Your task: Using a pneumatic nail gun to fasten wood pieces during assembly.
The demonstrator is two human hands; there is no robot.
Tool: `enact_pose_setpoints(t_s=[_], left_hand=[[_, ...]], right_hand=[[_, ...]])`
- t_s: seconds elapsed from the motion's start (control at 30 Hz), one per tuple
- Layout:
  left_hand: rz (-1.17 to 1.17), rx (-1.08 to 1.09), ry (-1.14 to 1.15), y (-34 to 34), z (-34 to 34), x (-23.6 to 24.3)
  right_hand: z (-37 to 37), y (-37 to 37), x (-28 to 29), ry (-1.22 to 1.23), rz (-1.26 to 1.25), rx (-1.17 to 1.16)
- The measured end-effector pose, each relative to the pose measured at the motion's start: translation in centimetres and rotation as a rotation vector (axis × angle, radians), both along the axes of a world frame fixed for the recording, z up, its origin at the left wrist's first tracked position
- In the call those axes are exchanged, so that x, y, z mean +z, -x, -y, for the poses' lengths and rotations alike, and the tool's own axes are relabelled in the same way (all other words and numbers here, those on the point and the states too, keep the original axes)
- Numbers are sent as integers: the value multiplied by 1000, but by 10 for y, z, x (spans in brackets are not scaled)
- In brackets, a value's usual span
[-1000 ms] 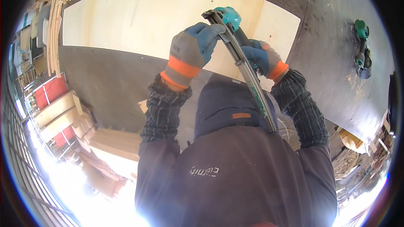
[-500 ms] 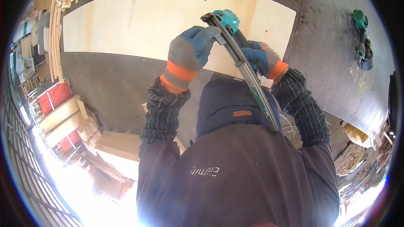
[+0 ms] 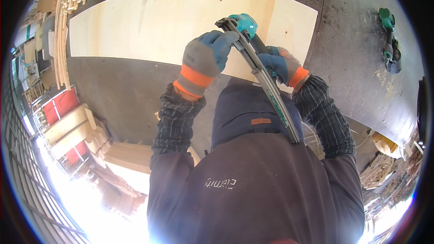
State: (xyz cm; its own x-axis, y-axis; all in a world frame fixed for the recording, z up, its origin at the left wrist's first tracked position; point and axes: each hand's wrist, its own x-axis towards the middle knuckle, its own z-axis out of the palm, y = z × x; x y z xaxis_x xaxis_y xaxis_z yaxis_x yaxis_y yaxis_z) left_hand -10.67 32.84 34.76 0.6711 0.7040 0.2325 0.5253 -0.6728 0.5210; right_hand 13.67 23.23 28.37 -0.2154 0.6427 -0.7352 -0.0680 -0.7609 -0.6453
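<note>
Gloved hands (image 3: 205,61) grip nail gun (image 3: 253,54) over plywood (image 3: 149,22)

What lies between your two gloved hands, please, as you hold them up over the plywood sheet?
In the head view, the teal nail gun with its long metal magazine runs between the left hand and right hand; both grip it.

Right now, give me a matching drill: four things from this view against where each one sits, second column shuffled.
Things:
1. teal nail gun
2. plywood sheet
3. green power tool
4. thin wood strips

Places:
A. far right on the dark table
B. stacked at the upper left edge
C. between both gloved hands
D. flat on the dark table, under the hands

Pairs: 1-C, 2-D, 3-A, 4-B
</note>
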Motion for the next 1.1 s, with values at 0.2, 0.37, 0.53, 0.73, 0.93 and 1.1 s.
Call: enact_pose_setpoints(t_s=[0.2, 0.37, 0.53, 0.73, 0.93, 1.1], left_hand=[[-82, -50, -153, -2, -2, -3], [-132, -43, -105, -6, 0, 10], [150, 344, 95, -9, 25, 17], [375, 508, 397, -20, 70, 5], [504, 737, 823, -41, 50, 4], [580, 760, 886, -46, 40, -3]], right_hand=[[2, 4, 8, 49, -14, -16], [5, 1, -2, 30, -57, -14], [7, 2, 2, 5, -107, -60], [-1, 5, 29, 26, -82, -71], [1, 1, 21, -12, -42, -6], [4, 4, 19, -14, -80, -78]])
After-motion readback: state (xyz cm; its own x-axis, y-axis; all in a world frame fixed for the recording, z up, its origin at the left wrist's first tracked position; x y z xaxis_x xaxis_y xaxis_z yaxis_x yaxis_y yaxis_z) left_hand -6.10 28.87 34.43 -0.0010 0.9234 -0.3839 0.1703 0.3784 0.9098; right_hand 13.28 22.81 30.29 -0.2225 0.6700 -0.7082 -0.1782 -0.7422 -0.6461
